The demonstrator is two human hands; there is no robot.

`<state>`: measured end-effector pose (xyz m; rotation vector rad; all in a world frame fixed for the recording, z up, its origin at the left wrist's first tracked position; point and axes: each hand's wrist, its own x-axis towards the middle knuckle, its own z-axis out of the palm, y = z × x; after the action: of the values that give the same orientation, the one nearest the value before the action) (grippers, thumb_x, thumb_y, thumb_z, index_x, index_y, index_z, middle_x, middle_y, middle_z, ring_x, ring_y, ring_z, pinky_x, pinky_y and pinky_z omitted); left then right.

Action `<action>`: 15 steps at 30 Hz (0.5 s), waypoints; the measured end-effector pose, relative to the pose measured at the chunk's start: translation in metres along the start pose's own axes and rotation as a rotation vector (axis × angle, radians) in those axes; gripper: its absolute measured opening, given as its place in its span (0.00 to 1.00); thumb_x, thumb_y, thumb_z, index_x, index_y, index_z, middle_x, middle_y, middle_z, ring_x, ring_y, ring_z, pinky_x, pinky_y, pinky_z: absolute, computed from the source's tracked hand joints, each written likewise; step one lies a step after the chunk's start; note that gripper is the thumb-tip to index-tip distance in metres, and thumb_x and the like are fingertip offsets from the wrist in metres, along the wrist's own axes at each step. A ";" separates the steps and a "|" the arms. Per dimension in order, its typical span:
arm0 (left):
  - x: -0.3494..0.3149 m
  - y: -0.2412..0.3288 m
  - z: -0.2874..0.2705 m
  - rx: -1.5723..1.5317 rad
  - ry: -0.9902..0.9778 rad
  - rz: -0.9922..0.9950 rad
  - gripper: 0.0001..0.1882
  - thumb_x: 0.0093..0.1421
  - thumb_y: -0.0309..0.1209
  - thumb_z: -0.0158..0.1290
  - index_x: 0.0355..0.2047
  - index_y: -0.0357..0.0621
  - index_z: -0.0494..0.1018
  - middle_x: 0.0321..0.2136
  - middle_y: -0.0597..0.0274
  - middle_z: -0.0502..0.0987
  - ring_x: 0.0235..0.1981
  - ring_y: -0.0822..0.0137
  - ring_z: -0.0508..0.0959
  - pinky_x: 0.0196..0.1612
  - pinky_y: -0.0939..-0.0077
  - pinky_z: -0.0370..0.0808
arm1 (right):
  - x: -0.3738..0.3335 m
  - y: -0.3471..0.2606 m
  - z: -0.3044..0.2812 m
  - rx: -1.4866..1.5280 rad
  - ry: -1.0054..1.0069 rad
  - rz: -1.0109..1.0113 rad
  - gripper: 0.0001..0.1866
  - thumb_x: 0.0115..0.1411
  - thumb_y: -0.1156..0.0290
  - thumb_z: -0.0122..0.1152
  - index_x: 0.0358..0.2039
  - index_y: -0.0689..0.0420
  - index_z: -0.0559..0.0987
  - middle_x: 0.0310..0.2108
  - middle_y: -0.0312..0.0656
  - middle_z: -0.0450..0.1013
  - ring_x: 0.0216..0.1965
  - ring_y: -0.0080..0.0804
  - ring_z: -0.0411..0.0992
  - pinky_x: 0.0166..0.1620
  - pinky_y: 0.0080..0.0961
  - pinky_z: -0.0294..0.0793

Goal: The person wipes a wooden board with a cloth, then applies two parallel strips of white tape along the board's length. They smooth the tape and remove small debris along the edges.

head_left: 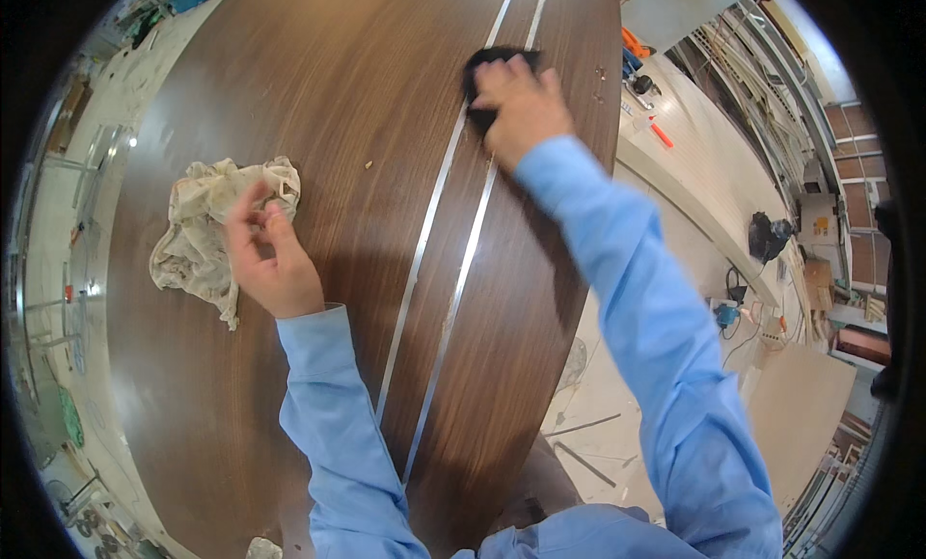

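Note:
My right hand (pixel 526 106), slightly smeared by motion, presses a black cloth or pad (pixel 476 77) onto a dark brown wood-grain panel (pixel 318 96), its fingers spread over the top. The black piece lies across two thin silvery strips (pixel 424 233) that run lengthwise along the panel. Close to a crumpled cream rag (pixel 193 241), my left hand (pixel 273 260) hovers with loosely curled fingers apart and nothing in them. It overlaps the rag's right side in view; whether it touches the rag I cannot tell.
A small light crumb (pixel 368 164) lies on the panel. To the right stands a pale workbench (pixel 714 163) with an orange-and-black tool (pixel 635 46) and a red marker-like stick (pixel 661 132). Metal bars (pixel 585 463) lie on the floor below. A small whitish piece (pixel 263 547) sits at the near edge.

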<state>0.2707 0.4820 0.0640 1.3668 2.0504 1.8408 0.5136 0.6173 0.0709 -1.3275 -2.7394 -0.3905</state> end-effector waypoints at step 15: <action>-0.113 0.042 -0.084 0.320 -0.469 0.007 0.17 0.48 0.20 0.56 0.41 0.42 0.76 0.51 0.48 0.78 0.56 0.46 0.75 0.60 0.55 0.67 | -0.067 -0.053 -0.001 0.282 0.085 -0.119 0.29 0.59 0.65 0.57 0.62 0.60 0.72 0.66 0.49 0.65 0.69 0.52 0.60 0.69 0.58 0.55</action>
<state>0.3144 0.3415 0.0675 1.6784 2.1261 1.0739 0.5138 0.5348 0.0496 -1.0588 -2.6857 -0.0606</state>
